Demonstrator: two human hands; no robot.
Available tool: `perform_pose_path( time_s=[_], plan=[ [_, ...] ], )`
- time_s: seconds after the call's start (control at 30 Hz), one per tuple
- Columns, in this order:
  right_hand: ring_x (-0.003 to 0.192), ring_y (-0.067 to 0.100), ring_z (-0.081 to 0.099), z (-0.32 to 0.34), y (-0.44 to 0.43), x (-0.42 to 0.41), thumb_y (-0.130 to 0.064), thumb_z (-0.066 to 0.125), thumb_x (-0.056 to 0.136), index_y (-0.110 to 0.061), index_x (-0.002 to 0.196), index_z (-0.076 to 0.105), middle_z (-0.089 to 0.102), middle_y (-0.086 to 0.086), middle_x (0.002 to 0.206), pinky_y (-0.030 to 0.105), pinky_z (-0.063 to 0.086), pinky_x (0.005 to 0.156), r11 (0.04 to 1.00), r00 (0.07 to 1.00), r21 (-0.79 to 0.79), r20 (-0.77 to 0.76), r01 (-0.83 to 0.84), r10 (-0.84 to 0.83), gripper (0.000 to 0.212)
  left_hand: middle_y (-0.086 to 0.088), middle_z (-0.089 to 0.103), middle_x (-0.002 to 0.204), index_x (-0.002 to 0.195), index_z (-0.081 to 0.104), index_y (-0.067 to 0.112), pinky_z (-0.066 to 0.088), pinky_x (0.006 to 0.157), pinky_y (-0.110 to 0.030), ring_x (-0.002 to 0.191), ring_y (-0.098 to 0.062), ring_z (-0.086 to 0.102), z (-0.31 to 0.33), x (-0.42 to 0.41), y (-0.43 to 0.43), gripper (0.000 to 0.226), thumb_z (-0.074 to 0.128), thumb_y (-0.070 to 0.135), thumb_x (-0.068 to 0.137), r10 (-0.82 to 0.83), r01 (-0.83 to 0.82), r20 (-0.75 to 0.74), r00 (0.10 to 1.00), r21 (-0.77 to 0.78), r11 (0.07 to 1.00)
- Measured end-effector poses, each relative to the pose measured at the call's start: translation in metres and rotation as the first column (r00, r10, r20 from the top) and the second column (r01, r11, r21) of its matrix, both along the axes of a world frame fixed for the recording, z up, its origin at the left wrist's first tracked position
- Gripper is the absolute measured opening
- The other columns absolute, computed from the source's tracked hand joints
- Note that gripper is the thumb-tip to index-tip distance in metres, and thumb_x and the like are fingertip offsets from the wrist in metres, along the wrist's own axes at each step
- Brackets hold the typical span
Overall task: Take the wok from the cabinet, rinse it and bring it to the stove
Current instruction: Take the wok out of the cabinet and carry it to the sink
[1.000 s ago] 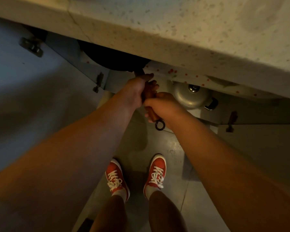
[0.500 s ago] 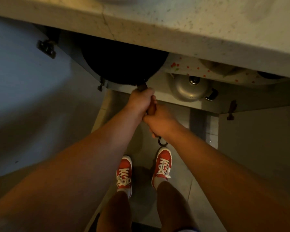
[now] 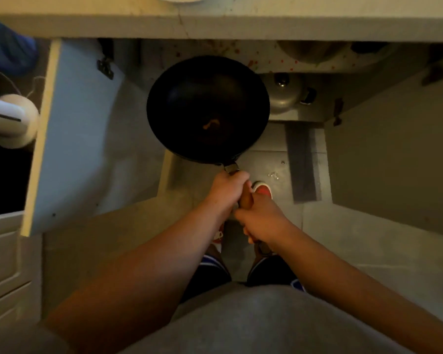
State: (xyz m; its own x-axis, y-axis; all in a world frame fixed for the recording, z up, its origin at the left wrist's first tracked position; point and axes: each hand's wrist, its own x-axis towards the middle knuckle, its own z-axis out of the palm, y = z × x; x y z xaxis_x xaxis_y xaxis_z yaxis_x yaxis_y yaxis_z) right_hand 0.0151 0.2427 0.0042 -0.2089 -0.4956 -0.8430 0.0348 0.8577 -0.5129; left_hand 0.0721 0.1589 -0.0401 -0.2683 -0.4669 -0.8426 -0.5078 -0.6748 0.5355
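Note:
The black wok (image 3: 207, 108) is out of the cabinet and hangs level in the air in front of the open cabinet mouth, its bowl facing up with a small orange mark inside. Its wooden handle (image 3: 245, 199) points back toward me. My left hand (image 3: 229, 191) is shut on the handle close to the bowl. My right hand (image 3: 260, 221) is shut on the handle's rear end, just behind the left. The handle's tip is hidden under my right hand.
The cabinet door (image 3: 69, 134) stands open on the left, another door (image 3: 394, 162) on the right. A metal pot with a knobbed lid (image 3: 284, 93) sits on the cabinet shelf. The stone countertop edge (image 3: 215, 21) runs across the top. A white handle (image 3: 8, 118) juts in at left.
The wok has come fully out from under the counter and toward me, held by both hands. My view has risen, as I stand more upright.

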Motion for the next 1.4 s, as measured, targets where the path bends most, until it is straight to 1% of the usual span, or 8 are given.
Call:
perform_pose_path(
  time_s=[0.07, 0.13, 0.2, 0.3, 0.7, 0.87, 1.2, 1.4],
  plan=[
    [0.035, 0.013, 0.056, 0.019, 0.019, 0.014, -0.013, 0.059, 0.082, -0.018, 0.07, 0.06, 0.055, -0.004, 0.04, 0.027, 0.05, 0.041, 0.999, 0.999, 0.013, -0.004, 0.043, -0.043, 0.012, 0.0, 0.065, 0.057, 0.057, 0.067, 0.018, 0.052, 0.065, -0.03, 0.066, -0.019, 0.063, 0.016, 0.012, 0.014, 0.03, 0.059, 0.022, 0.085, -0.053, 0.054, -0.011, 0.999, 0.043, 0.998],
    [0.037, 0.011, 0.056, 0.038, 0.038, 0.028, -0.013, 0.06, 0.084, -0.017, 0.074, 0.061, 0.056, -0.004, 0.043, 0.027, 0.051, 0.043, 0.995, 0.996, 0.032, 0.002, 0.093, -0.093, 0.011, -0.006, 0.071, 0.075, 0.081, 0.072, 0.013, 0.051, 0.058, -0.027, 0.072, -0.019, 0.066, 0.031, 0.023, 0.028, 0.018, 0.061, 0.026, 0.085, -0.122, 0.121, -0.003, 0.993, 0.102, 0.987],
    [0.037, 0.008, 0.057, 0.056, 0.055, 0.039, -0.013, 0.062, 0.084, -0.016, 0.077, 0.061, 0.058, -0.003, 0.048, 0.026, 0.053, 0.046, 0.988, 0.99, 0.057, 0.0, 0.144, -0.144, 0.007, -0.017, 0.071, 0.103, 0.115, 0.064, 0.004, 0.051, 0.055, -0.025, 0.082, -0.022, 0.068, 0.043, 0.029, 0.041, 0.039, 0.062, 0.031, 0.087, -0.193, 0.19, 0.007, 0.981, 0.142, 0.971],
    [0.039, 0.003, 0.059, 0.083, 0.076, 0.052, -0.017, 0.064, 0.082, -0.018, 0.08, 0.062, 0.062, -0.001, 0.054, 0.023, 0.05, 0.046, 0.968, 0.974, 0.11, -0.045, 0.224, -0.221, 0.003, -0.025, 0.066, 0.119, 0.131, 0.055, -0.001, 0.053, 0.066, -0.032, 0.098, -0.032, 0.068, 0.063, 0.033, 0.06, 0.055, 0.062, 0.032, 0.087, -0.286, 0.284, -0.011, 0.958, 0.154, 0.946],
    [0.05, 0.011, 0.061, 0.195, 0.154, 0.067, -0.014, 0.062, 0.09, -0.009, 0.088, 0.064, 0.064, 0.01, 0.071, 0.018, 0.05, 0.046, 0.792, 0.783, -0.048, -0.125, 0.608, -0.609, 0.005, -0.007, 0.059, 0.067, 0.083, 0.06, 0.006, 0.052, 0.06, -0.031, 0.064, -0.018, 0.06, 0.177, -0.006, 0.132, 0.013, 0.059, 0.018, 0.088, -0.64, 0.65, -0.213, 0.738, -0.03, 0.76],
    [0.041, 0.005, 0.057, 0.219, 0.182, 0.057, -0.011, 0.062, 0.087, -0.011, 0.087, 0.061, 0.06, 0.005, 0.064, 0.016, 0.049, 0.044, 0.674, 0.657, -0.162, -0.154, 0.72, -0.738, 0.001, -0.01, 0.063, 0.085, 0.092, 0.056, 0.013, 0.057, 0.084, -0.046, 0.08, -0.023, 0.065, 0.22, -0.037, 0.16, 0.01, 0.062, 0.02, 0.088, -0.697, 0.707, -0.27, 0.664, -0.077, 0.703],
    [0.039, 0.01, 0.055, 0.24, 0.257, -0.027, -0.006, 0.063, 0.083, -0.013, 0.082, 0.059, 0.057, 0.002, 0.056, 0.023, 0.049, 0.041, 0.402, 0.368, -0.354, -0.161, 0.845, -0.916, 0.007, -0.004, 0.061, 0.068, 0.096, 0.057, 0.007, 0.057, 0.057, -0.024, 0.055, -0.01, 0.062, 0.263, -0.152, 0.248, 0.007, 0.059, 0.012, 0.091, -0.823, 0.82, -0.382, 0.42, -0.229, 0.525],
    [0.047, 0.022, 0.057, 0.233, 0.318, -0.095, -0.004, 0.059, 0.083, -0.005, 0.085, 0.061, 0.058, 0.01, 0.06, 0.033, 0.051, 0.046, 0.284, 0.257, -0.382, -0.121, 0.88, -0.959, 0.003, -0.004, 0.06, 0.074, 0.118, 0.052, 0.008, 0.054, 0.051, -0.02, 0.055, -0.007, 0.061, 0.255, -0.225, 0.324, 0.033, 0.065, 0.017, 0.089, -0.879, 0.859, -0.31, 0.362, -0.256, 0.444]
  ],
)
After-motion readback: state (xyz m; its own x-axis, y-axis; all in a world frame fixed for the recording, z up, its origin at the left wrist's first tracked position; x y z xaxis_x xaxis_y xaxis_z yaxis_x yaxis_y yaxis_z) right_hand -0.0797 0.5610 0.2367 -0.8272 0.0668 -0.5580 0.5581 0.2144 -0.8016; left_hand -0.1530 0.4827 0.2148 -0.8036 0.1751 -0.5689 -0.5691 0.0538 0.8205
